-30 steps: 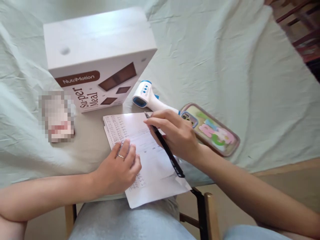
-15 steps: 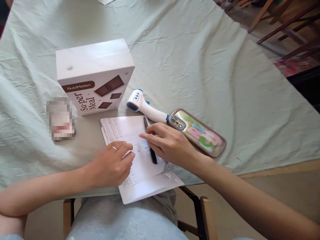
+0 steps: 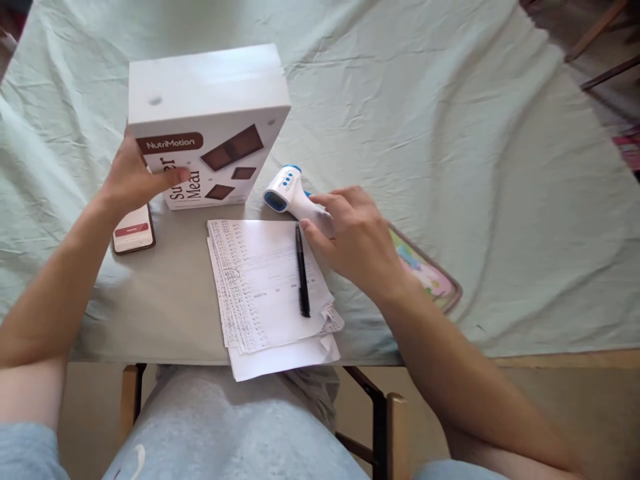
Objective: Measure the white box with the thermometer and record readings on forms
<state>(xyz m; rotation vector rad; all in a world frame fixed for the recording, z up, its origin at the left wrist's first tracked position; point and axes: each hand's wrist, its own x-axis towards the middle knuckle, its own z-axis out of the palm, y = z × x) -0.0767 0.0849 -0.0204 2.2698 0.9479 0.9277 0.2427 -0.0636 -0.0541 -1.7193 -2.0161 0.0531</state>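
Note:
My left hand (image 3: 136, 181) grips the left edge of a white NutriMotion box (image 3: 210, 100) that stands on the table, with the thumb across its printed front. My right hand (image 3: 356, 235) closes over the handle of a white and blue infrared thermometer (image 3: 283, 189), whose head points left. A black pen (image 3: 301, 270) lies loose on a stack of printed papers (image 3: 255, 293) between my hands, at the table's near edge. Neither hand touches the pen.
A phone in a colourful case (image 3: 431, 281) lies right of the papers, partly under my right wrist. A second phone (image 3: 133, 231) lies below my left hand. Pale green cloth (image 3: 450, 133) covers the table. Wooden chair parts (image 3: 600, 40) stand at far right.
My right hand put the pen down on the papers and moved up onto the thermometer. My left hand left the papers and went up to the box's left edge.

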